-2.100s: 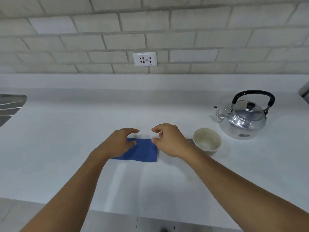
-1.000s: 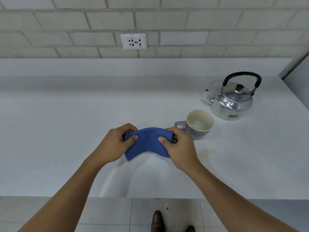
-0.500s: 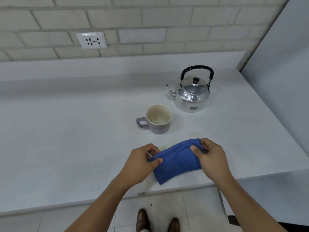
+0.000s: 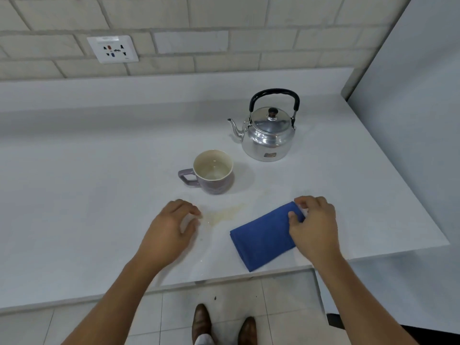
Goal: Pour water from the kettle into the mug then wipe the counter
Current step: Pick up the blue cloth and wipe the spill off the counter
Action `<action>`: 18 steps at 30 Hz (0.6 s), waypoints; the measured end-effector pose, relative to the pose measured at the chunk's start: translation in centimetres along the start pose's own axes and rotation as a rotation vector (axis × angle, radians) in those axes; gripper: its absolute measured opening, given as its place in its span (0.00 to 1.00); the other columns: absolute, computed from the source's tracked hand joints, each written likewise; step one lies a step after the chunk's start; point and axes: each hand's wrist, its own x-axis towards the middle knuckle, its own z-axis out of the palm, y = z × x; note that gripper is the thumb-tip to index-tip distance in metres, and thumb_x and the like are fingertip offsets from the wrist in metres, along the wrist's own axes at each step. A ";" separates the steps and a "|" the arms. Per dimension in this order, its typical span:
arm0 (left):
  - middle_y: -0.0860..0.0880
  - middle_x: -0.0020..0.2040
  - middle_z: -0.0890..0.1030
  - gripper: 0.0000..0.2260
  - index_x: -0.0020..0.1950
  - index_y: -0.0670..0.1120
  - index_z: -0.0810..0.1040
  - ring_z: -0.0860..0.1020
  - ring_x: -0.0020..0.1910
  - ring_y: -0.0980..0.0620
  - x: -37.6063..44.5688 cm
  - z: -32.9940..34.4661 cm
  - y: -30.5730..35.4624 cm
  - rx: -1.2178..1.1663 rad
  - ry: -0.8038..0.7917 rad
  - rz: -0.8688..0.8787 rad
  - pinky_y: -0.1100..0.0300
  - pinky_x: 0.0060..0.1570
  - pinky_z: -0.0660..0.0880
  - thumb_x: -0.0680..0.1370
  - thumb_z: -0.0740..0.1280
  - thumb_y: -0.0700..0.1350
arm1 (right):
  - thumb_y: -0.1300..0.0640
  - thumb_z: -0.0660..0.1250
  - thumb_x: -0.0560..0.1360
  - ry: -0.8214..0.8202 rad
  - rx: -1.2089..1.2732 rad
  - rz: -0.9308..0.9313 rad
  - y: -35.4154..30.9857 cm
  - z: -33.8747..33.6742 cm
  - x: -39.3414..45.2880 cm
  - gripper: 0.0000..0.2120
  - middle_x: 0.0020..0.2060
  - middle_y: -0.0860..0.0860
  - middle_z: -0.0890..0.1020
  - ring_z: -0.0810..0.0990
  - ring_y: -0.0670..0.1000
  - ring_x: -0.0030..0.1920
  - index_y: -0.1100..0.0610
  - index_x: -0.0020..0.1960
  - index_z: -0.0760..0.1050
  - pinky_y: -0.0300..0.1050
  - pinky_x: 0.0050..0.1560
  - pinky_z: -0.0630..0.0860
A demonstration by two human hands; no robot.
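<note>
A shiny round metal kettle (image 4: 267,135) with a black arched handle and a dark lid knob stands upright toward the back right of the white tabletop (image 4: 87,185), its spout pointing left. Near it, in front and to the left, sits a purple ceramic mug (image 4: 210,174) with a cream inside, its handle turned left and a little clear water showing at the bottom. A folded blue cloth (image 4: 263,236) lies flat near the front edge of the tabletop, set at a slant. The right hand (image 4: 315,226) rests on the cloth's far right corner, with thumb and fingers (image 4: 302,201) pinched on that corner. The left hand (image 4: 169,232) hovers palm-down over the tabletop, well apart from the cloth, its fingers loosely curled, slightly spread and holding nothing. Between the two hands, just in front of the mug, a faint yellowish stain (image 4: 225,214) marks the surface. A white wall socket (image 4: 113,49) sits in the pale brick wall behind. Below the tabletop edge, two brown shoes (image 4: 224,324) stand on the tiled floor.
</note>
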 end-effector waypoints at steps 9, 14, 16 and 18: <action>0.51 0.79 0.72 0.27 0.79 0.47 0.72 0.65 0.82 0.49 -1.2 -1.1 -6.5 0.197 -0.058 -0.091 0.46 0.79 0.65 0.83 0.56 0.57 | 0.37 0.54 0.81 -0.161 -0.342 0.082 -2.9 4.9 -6.2 0.37 0.80 0.57 0.59 0.56 0.59 0.79 0.60 0.82 0.54 0.58 0.76 0.57; 0.55 0.82 0.67 0.27 0.82 0.50 0.67 0.61 0.83 0.52 -1.4 -0.7 -7.6 0.258 -0.082 -0.055 0.48 0.80 0.62 0.84 0.53 0.58 | 0.54 0.58 0.83 -0.179 -0.269 0.138 1.4 3.4 -1.7 0.35 0.83 0.56 0.48 0.45 0.56 0.82 0.62 0.82 0.42 0.56 0.80 0.45; 0.55 0.83 0.64 0.28 0.83 0.50 0.65 0.59 0.84 0.52 -1.4 -1.0 -7.9 0.265 -0.109 -0.031 0.48 0.80 0.62 0.84 0.52 0.59 | 0.59 0.58 0.83 -0.164 -0.259 0.133 2.1 3.2 1.4 0.33 0.83 0.57 0.49 0.45 0.57 0.82 0.63 0.82 0.45 0.57 0.80 0.44; 0.56 0.84 0.62 0.29 0.83 0.51 0.64 0.57 0.84 0.53 -1.4 -1.4 -8.3 0.270 -0.139 -0.009 0.49 0.80 0.61 0.84 0.52 0.60 | 0.57 0.55 0.84 -0.158 -0.250 0.114 1.8 3.7 4.4 0.31 0.83 0.58 0.51 0.46 0.58 0.82 0.64 0.82 0.46 0.58 0.80 0.43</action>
